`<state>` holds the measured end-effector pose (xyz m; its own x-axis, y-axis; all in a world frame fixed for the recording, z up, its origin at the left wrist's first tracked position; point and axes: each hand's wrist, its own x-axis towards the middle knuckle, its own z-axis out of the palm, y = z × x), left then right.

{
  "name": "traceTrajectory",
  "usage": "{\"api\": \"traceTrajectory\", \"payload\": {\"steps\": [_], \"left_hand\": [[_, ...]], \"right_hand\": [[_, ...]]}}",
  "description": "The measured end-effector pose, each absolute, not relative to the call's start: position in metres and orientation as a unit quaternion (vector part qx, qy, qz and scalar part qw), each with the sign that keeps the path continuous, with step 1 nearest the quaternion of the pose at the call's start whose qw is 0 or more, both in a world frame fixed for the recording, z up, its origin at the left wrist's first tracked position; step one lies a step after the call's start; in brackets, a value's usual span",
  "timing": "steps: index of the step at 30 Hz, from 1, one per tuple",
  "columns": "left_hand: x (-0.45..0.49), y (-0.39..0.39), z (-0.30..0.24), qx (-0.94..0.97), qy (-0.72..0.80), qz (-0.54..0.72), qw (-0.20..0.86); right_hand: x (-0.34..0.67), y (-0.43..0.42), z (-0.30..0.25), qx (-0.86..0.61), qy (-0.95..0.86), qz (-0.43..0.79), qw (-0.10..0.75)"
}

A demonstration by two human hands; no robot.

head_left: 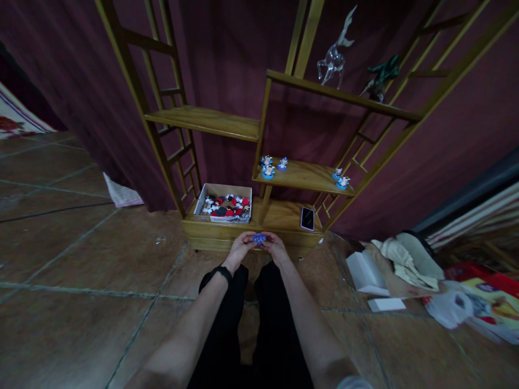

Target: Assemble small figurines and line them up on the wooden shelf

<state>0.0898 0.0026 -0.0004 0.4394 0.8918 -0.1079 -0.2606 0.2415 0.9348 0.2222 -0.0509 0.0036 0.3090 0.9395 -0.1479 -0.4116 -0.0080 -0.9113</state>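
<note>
Between my two hands is a small purple-blue figurine, gripped by the fingertips from both sides. My left hand closes on its left edge, and my right hand pinches its right edge. Both are in front of the low wooden shelf unit. Just beyond my left hand stands an open cardboard box holding several red, white and black figurines. On the shelf board above sit more small figurines: blue-based ones and a purple one at left, others at right.
A phone lies on the bottom shelf at right. Higher up stand a clear glass deer and a dark green statue. White boxes, cloth and a plastic bag lie on the floor at right.
</note>
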Motion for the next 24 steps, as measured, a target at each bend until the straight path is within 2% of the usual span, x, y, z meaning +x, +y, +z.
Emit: {"api": "traceTrajectory", "payload": {"steps": [9,17,24], "left_hand": [[0.089,0.003,0.001,0.46,0.363,0.402,0.703],[0.086,0.014,-0.003,0.412,0.362,0.36,0.755],[0.101,0.014,0.007,0.354,0.357,0.351,0.79]], "right_hand": [[0.221,-0.051,0.004,-0.492,-0.262,0.525,0.643],[0.222,-0.051,0.004,-0.466,-0.259,0.55,0.643],[0.225,-0.05,0.004,-0.479,-0.219,0.51,0.68]]}}
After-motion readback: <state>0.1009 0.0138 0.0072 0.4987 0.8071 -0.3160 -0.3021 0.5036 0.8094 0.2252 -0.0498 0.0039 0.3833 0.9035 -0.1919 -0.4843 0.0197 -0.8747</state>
